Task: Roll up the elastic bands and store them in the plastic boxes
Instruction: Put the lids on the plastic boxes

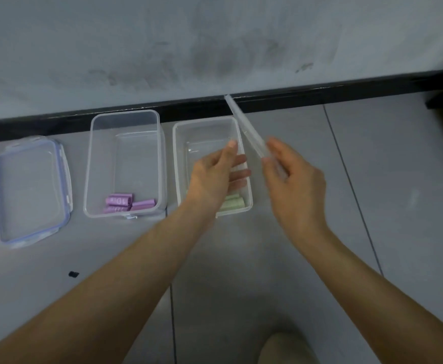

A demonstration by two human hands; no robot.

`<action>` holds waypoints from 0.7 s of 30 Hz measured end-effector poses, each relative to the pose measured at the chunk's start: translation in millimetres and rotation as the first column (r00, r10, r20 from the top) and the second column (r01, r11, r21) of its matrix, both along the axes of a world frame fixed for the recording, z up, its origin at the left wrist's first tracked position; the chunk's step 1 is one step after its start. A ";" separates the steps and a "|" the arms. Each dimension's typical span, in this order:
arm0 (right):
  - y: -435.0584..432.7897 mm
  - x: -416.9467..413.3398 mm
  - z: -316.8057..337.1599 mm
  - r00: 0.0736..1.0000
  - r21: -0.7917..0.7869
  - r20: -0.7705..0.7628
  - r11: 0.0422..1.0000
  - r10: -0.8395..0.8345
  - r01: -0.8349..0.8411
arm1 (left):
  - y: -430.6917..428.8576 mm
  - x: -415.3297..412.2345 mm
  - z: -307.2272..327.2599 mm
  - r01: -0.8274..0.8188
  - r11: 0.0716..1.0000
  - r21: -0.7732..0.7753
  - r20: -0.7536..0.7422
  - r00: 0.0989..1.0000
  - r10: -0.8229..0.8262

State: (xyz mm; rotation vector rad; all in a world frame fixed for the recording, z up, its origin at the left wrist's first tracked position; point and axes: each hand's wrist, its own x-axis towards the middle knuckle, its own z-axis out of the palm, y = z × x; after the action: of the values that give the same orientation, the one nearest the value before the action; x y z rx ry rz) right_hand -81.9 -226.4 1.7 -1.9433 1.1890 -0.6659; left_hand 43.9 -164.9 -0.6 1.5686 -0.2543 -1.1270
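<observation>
You work on the grey floor (386,206), and two clear plastic boxes stand side by side near the black skirting: the left box (91,164) and the right box (177,158). I judge that you are at the closing step. Your right hand (294,185) has its grip pinched on a clear lid (244,127), held on edge just beside the right box. Your left hand (212,177) hovers over this box, fingers straight, holding nothing. Next, the lid must be laid flat on the rim and pressed. A second lid (31,190) lies flat at far left. Purple rolls (125,203) lie in the left box and pale green rolls (233,203) in the right, all short and tight.
</observation>
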 end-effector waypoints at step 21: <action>-40.9 24.3 -35.6 0.997 0.357 -0.054 0.932 -0.052 0.068 | 28.5 58.2 -18.0 -0.097 0.994 0.043 0.043 0.995 0.095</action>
State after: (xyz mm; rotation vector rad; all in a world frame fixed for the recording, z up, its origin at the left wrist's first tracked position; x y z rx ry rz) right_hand -57.5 -267.3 -33.9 -1.6263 1.3001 -0.4032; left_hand 102.1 -136.3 -18.6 1.6274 -0.1799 -1.0334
